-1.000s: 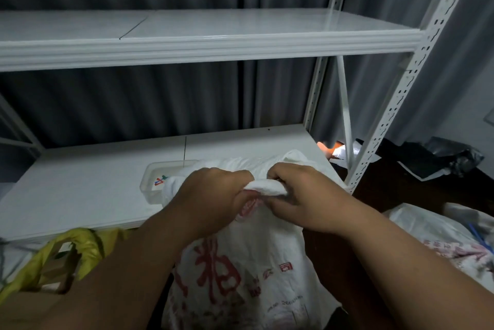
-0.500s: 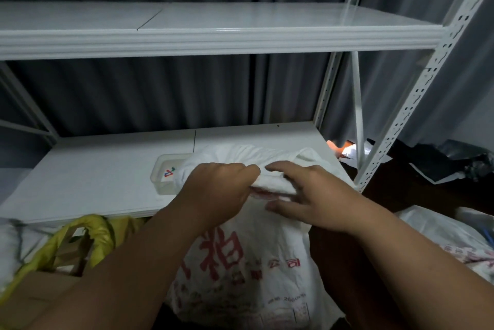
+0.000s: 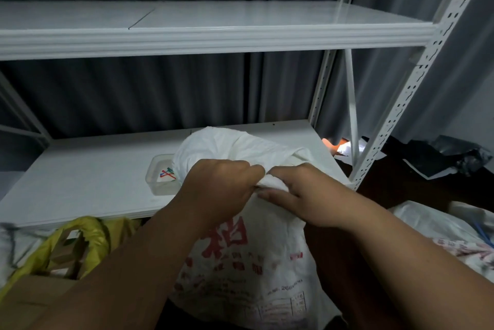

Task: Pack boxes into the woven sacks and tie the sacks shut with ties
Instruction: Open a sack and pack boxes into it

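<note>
Head view: a white woven sack (image 3: 248,262) printed with red characters stands in front of the lower shelf (image 3: 88,174) of a white metal rack, its top leaning over that shelf's front edge. Both hands are at its mouth. The left hand (image 3: 222,190) is curled into a fist around a gathered bunch of the sack's fabric, and the right hand (image 3: 302,193) pinches the same bunch between thumb and fingers, the two hands touching over the twisted neck.

The sack's body looks filled out, so the packing of this one seems finished, though no boxes can be seen through the fabric. No tie is on the neck yet. Near the shelf's front edge, just left of the sack, sits a clear plastic tray (image 3: 160,177) with a few coloured ties (image 3: 168,173) in it. By my reading, gathering is under way and tying is still to do. A yellow bag (image 3: 80,238) slumps at lower left, and another white sack (image 3: 441,225) lies at right.
</note>
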